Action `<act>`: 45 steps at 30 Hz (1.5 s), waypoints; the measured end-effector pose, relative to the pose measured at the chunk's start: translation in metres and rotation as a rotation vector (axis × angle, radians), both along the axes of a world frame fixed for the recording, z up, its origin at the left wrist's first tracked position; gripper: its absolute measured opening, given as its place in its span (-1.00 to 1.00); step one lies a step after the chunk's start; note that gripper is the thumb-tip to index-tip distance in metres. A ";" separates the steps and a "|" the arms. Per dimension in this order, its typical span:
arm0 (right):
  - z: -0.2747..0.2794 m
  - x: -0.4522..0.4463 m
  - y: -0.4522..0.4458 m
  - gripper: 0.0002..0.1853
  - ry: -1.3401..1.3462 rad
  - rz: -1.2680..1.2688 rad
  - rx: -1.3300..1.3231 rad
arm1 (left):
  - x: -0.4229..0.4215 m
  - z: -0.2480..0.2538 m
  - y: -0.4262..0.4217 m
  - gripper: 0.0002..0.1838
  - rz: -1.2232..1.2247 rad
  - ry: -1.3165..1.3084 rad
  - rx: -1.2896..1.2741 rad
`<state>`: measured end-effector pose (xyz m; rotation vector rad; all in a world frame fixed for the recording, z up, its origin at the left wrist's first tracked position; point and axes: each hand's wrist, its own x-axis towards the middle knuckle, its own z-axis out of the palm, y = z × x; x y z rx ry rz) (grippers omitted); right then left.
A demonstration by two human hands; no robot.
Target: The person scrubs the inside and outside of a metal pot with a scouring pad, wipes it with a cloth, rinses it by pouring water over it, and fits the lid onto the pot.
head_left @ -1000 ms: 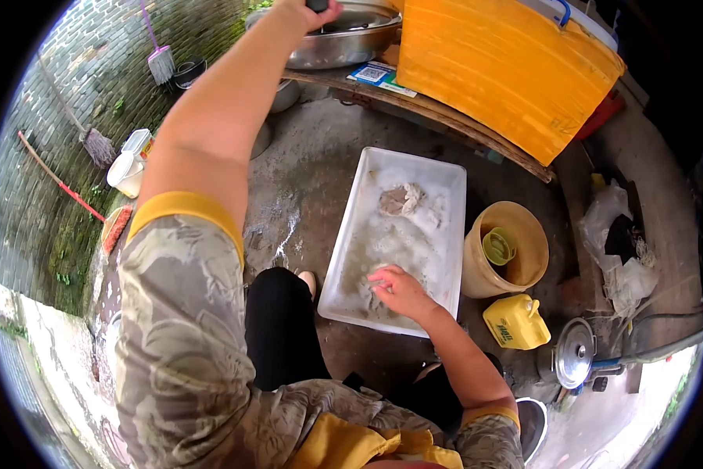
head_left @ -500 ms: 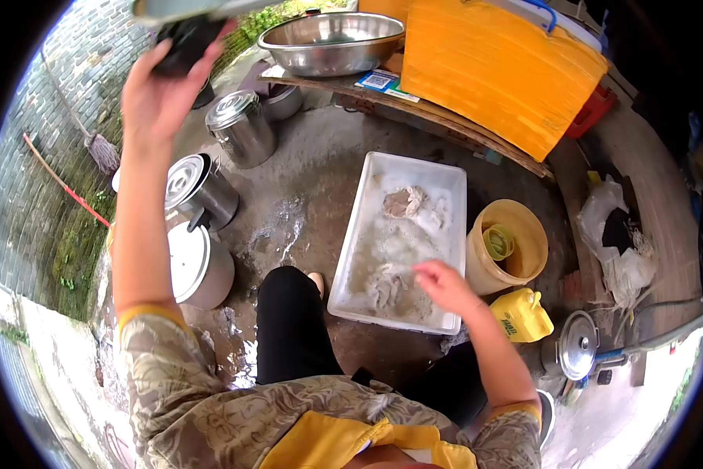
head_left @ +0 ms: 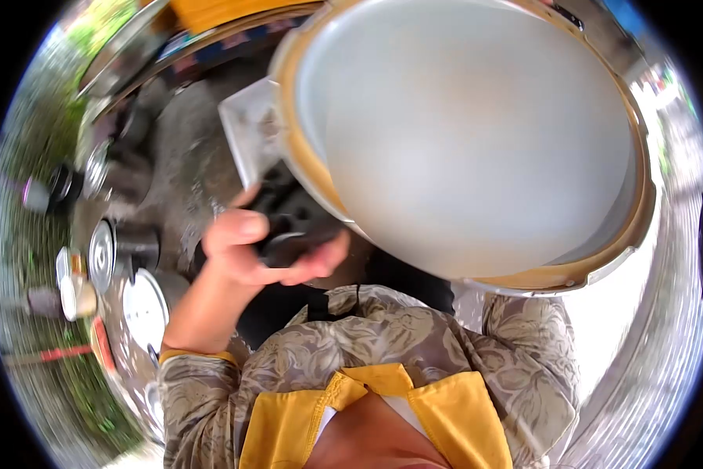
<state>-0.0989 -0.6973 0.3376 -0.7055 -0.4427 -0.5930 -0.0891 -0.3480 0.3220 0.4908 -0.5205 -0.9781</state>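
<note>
A big round pressure cooker lid (head_left: 476, 141) fills the upper right, its pale grey inner side facing me. A tan gasket ring (head_left: 312, 160) runs round inside its lugged metal rim. My left hand (head_left: 246, 242) is closed round the black handle (head_left: 293, 215) at the lid's lower left edge. The lid is raised before my chest, above my knees. My right hand is hidden behind the lid; only my right sleeve (head_left: 527, 332) shows below it. Part of the white tub (head_left: 238, 129) shows behind the lid's left edge.
On the wet floor at left stand a large pot with a pale lid (head_left: 144, 309), a metal pot (head_left: 136, 246) and a blurred lidded canister (head_left: 121, 172). A steel basin (head_left: 121, 66) and an orange box (head_left: 234, 12) stand on a bench at the top left.
My left hand has brought the lid from the upper left down in front of me, turning its inner side into view. My right hand has left the tub and gone out of sight. The view has swung.
</note>
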 end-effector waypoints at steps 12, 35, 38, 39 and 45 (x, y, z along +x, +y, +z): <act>-0.143 -0.360 -0.143 -0.62 0.301 -1.038 -0.228 | -0.062 -0.086 -0.266 -0.64 -0.815 0.514 0.600; -0.379 -0.289 -0.407 -0.47 1.702 -1.061 0.403 | -0.002 -0.324 -0.421 -0.73 -0.304 0.112 1.444; -0.378 -0.270 -0.398 -0.48 1.722 -1.118 0.353 | 0.003 -0.331 -0.420 -0.71 -0.305 0.128 1.448; -0.375 -0.264 -0.396 -0.49 1.723 -1.143 0.337 | 0.004 -0.332 -0.420 -0.71 -0.309 0.115 1.456; -0.370 -0.260 -0.392 -0.49 1.712 -1.113 0.288 | 0.004 -0.335 -0.421 -0.70 -0.318 0.103 1.476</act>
